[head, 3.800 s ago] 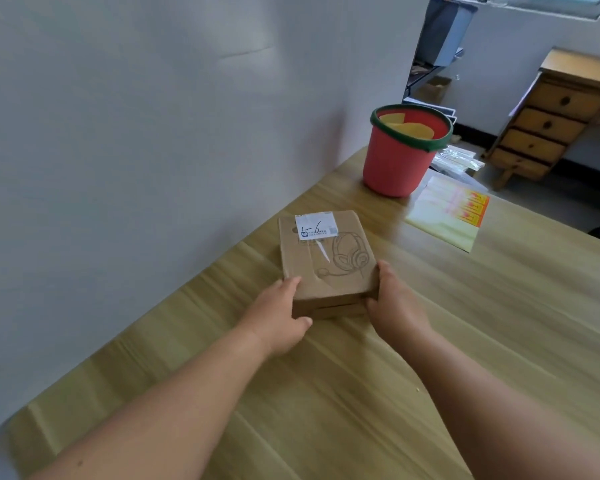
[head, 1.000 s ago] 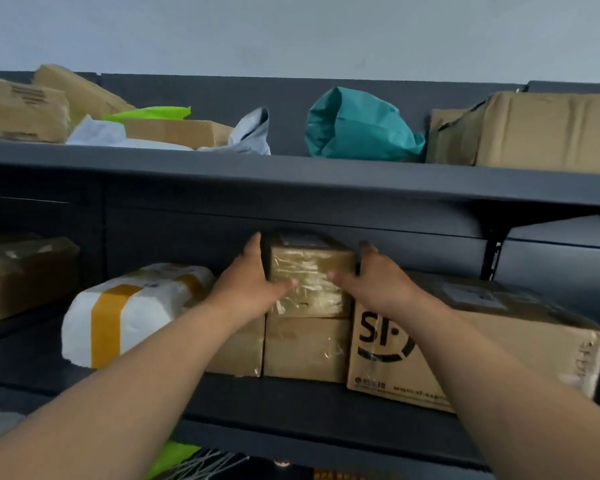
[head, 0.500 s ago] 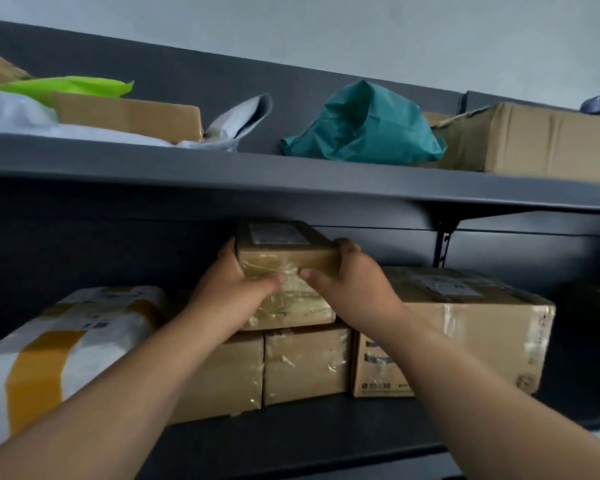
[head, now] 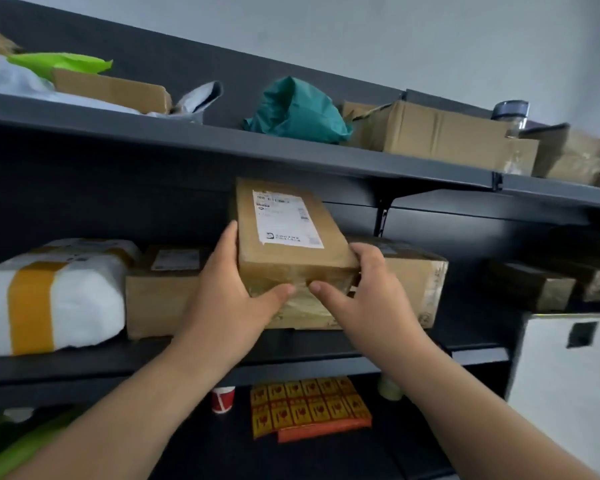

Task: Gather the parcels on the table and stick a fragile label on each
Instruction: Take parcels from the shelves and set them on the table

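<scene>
With both hands, left hand [head: 229, 299] and right hand [head: 364, 299], clamping the taped parcel [head: 284, 251], draw it level toward the near side, clear of the upper shelf [head: 222, 140].

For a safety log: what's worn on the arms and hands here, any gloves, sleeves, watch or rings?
Nothing worn shows. The left hand and right hand are bare, no gloves or rings visible; the left forearm and right forearm are uncovered down to the frame edge: no sleeve, watch or band.

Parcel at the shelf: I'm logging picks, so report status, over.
Left hand and right hand both grip the brown parcel. Parcel tilted, white label up. Large carton close on its right, upper shelf just above its far end.
</scene>
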`<state>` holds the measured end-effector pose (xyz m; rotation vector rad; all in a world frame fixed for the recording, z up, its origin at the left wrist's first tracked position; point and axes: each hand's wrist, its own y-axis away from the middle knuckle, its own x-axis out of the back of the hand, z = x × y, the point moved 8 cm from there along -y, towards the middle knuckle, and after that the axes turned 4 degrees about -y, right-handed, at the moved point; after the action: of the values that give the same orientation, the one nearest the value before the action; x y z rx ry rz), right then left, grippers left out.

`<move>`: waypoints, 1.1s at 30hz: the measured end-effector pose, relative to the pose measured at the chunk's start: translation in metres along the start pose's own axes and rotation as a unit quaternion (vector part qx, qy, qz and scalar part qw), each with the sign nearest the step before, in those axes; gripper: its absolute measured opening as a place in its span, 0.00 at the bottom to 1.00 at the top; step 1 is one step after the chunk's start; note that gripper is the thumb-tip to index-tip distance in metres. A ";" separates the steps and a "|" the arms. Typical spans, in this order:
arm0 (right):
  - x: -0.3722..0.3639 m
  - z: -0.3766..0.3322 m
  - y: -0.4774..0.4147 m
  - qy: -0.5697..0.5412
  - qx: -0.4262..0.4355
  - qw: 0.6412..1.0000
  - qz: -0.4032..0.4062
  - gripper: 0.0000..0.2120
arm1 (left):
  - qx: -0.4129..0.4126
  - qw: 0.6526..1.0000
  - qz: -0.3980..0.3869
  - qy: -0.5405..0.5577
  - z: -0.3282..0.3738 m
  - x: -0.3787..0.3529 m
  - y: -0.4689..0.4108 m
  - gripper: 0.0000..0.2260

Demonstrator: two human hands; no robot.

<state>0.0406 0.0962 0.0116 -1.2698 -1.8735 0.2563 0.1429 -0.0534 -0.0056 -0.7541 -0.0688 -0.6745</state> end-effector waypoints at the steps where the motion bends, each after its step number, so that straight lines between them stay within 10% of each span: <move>1: 0.015 0.008 0.014 -0.003 -0.009 1.000 0.006 0.31 | -0.008 1.000 -0.005 -0.002 0.012 -0.012 0.013 0.43; 12: 0.192 0.103 0.168 0.027 -0.127 0.987 0.092 0.31 | -0.027 0.988 -0.136 0.076 0.114 -0.174 0.142 0.41; 33: 0.424 0.379 0.264 0.125 -0.388 0.888 0.213 0.30 | 0.011 0.856 -0.461 0.232 0.182 -0.604 0.227 0.37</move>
<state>-0.1167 0.6787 -0.1576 -2.1372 -1.4813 -0.4707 -0.1681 0.5124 -0.1853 -0.4831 0.0105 -1.7607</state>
